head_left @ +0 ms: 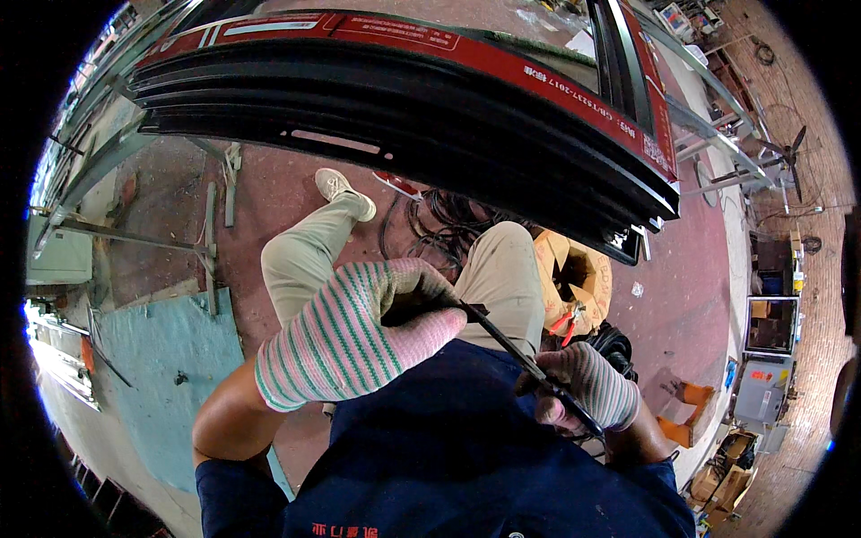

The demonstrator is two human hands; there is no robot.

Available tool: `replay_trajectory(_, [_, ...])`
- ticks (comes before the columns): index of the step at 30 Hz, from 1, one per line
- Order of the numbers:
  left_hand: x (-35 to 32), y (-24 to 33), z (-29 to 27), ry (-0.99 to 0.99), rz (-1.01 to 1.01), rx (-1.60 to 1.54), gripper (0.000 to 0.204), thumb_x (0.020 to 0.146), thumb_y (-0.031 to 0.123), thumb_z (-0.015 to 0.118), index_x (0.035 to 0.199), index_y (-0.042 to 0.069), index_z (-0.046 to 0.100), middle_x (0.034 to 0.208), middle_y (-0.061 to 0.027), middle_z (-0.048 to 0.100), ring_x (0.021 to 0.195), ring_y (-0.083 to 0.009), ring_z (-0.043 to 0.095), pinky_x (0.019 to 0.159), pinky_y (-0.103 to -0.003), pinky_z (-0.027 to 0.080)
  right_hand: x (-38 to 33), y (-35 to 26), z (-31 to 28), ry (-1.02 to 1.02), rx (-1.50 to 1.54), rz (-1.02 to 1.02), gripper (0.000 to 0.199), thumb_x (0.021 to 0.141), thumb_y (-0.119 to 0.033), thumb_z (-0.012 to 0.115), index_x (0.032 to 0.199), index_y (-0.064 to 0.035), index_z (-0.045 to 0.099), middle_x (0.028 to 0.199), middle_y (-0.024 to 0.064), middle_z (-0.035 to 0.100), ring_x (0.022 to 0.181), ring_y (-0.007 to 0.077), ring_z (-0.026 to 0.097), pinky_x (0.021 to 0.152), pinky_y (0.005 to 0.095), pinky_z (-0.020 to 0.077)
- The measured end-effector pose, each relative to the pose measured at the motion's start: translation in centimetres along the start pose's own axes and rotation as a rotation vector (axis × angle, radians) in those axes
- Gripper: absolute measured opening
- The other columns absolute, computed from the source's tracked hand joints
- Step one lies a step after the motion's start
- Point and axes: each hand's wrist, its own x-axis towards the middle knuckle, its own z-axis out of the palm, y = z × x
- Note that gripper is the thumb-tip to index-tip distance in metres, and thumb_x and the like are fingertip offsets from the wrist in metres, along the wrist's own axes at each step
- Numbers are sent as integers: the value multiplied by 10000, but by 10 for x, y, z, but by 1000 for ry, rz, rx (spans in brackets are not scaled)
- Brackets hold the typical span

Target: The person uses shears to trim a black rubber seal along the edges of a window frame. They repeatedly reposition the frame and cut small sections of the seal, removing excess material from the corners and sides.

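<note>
Both my hands wear knitted gloves with pink, grey and green stripes. My left hand (pixel 354 327) pinches one end of a thin black strip (pixel 509 342) between thumb and fingers, in front of my body. Lower and to the right, my right hand (pixel 592 386) is closed round the same strip, which slants down from left to right. Whether it is rubber or metal I cannot tell. Beyond my knees lies a long black profiled frame (pixel 377 112) with red printed film along its edges and a slot in its near side. Neither hand touches it.
Metal stands (pixel 134 229) are at the left, beside a blue-green sheet (pixel 170 368) on the floor. Black coils (pixel 439 224) lie beyond my legs. By my right knee are a cardboard ring (pixel 587 278) and red-handled pliers (pixel 562 320). A fan (pixel 793 161) stands far right.
</note>
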Motion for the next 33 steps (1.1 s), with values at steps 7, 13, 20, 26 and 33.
replay_trajectory(7, [-1,-2,1,-25,-3,-64,205,879,206,708,943,15,669,790,13,649,729,-62,590,676,-240,476,-2,10,10,59,114,66,222,832,-216,684,955,-33,712,579,-52,546,501,47,520,488,210,395])
replay_trajectory(13, [-1,-3,1,-42,-30,-12,243,864,253,727,938,28,674,783,11,649,731,-63,591,680,-248,476,-5,4,11,16,323,262,195,915,-30,542,1052,2,677,576,-26,517,489,56,519,425,207,373])
replay_trajectory(20, [-2,-3,2,-23,-3,-19,250,864,262,729,938,29,674,788,8,653,735,-69,600,683,-250,483,-5,10,11,-9,269,224,205,902,10,526,1047,19,670,573,-36,482,475,49,504,409,201,364])
replay_trajectory(26, [-3,-1,2,-17,-44,-32,240,864,251,731,940,31,675,797,5,657,755,-76,609,704,-256,489,-4,1,7,-26,244,240,205,851,37,542,981,-7,695,586,-63,508,502,27,493,457,184,366])
replay_trajectory(33, [0,0,-1,-38,-20,-19,235,869,239,725,947,22,678,826,-8,672,772,-80,614,722,-255,493,-2,6,13,42,61,65,194,755,-82,622,923,-42,710,572,-41,497,520,42,456,498,214,368])
